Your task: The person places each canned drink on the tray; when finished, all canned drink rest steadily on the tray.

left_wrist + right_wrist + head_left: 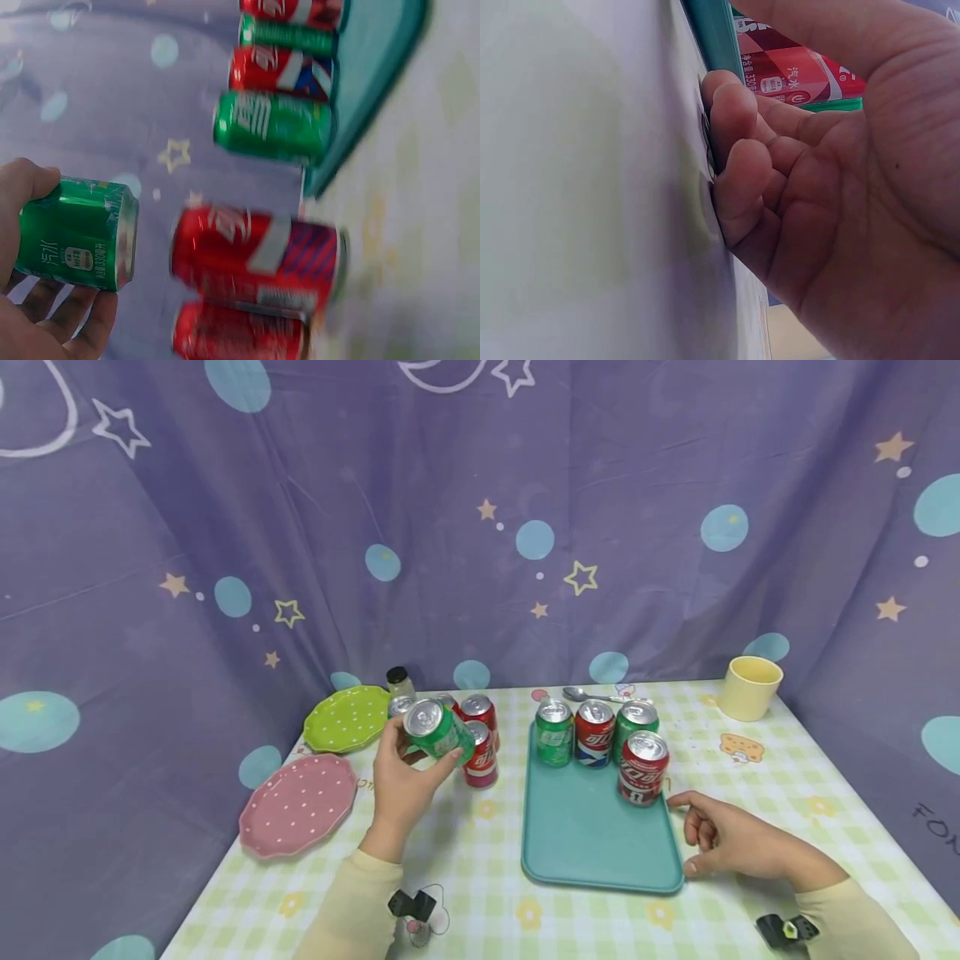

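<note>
A green soda can (438,729) is gripped in my left hand (405,781), lifted and tilted, with the thumb on one side and fingers on the other. Behind and beside it stand several red cans, the nearest a red can with a pink base (481,756). On the teal tray (592,852) are two green cans, a red-and-blue can (595,733) and a dark red can (643,768). At the tray's right edge rests my right hand (738,842), holding nothing, its thumb and index fingertips right at the rim and the other fingers loosely curled against the tablecloth.
Left on the table lie a pink dotted plate (300,806) and a green dotted plate (345,718). A black-lidded jar (397,677) stands behind the cans. A spoon (592,695) lies behind the tray; a yellow cup (750,689) stands at back right. A purple curtain hangs behind.
</note>
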A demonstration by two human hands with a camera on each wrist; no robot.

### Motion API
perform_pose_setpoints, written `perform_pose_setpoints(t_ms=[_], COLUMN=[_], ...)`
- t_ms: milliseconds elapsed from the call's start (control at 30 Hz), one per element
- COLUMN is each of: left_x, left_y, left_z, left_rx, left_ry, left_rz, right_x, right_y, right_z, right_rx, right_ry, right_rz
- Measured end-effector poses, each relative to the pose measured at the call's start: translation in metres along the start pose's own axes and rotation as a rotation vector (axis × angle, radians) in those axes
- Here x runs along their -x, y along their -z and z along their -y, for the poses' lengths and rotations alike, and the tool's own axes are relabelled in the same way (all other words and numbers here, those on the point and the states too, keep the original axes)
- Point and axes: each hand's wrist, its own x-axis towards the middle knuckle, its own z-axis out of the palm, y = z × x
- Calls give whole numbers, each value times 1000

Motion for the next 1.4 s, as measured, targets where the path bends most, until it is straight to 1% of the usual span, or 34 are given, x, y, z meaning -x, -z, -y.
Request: perform_pose_setpoints(t_ms=[67,233,400,500,667,900,1200,1400], left_x=[1,4,7,9,12,18,26,28], left_y=[-9,-33,-59,-75,-98,-124,-156,-172], left_z=[-5,-14,-15,-16,-13,-6,8,13], left_rx=[35,62,103,97,66,2,-103,-131], left_ry=[-11,-7,8,22,68,130,150,144], left_rz=[30,116,212,251,305,399,484,505], right_x=[0,0,0,-1,-1,0,-1,-1], right_y=[0,1,1,1,1,0,0,0], right_z=[0,-1,-2,-2,-3,-3,-3,-3], right_rx=[1,8,15,18,18,7,9,12], right_ry=[-2,-1,-3,-2,-1,-7,-7,-13], right_rz=[0,4,5,4,5,-1,-7,-10])
